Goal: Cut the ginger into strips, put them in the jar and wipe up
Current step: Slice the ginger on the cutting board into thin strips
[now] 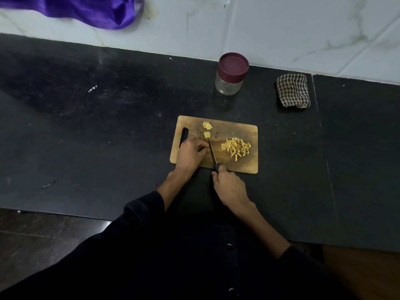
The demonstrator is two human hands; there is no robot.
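A wooden cutting board [242, 163] lies on the black counter. A heap of cut ginger strips [237, 147] sits on its right half, and two uncut ginger chunks [207, 130] lie near its far edge. My right hand [229, 187] grips the handle of a knife [212, 153], whose blade lies across the board and points away from me. My left hand [190, 153] rests on the board just left of the blade, fingers curled; what they hold down is hidden. A glass jar [229, 84] with its maroon lid [233, 64] on stands behind the board.
A folded checked cloth [292, 91] lies right of the jar near the white tiled wall [281, 29]. Purple fabric [86, 9] hangs at the top left. The counter's front edge [65, 213] runs just before my body.
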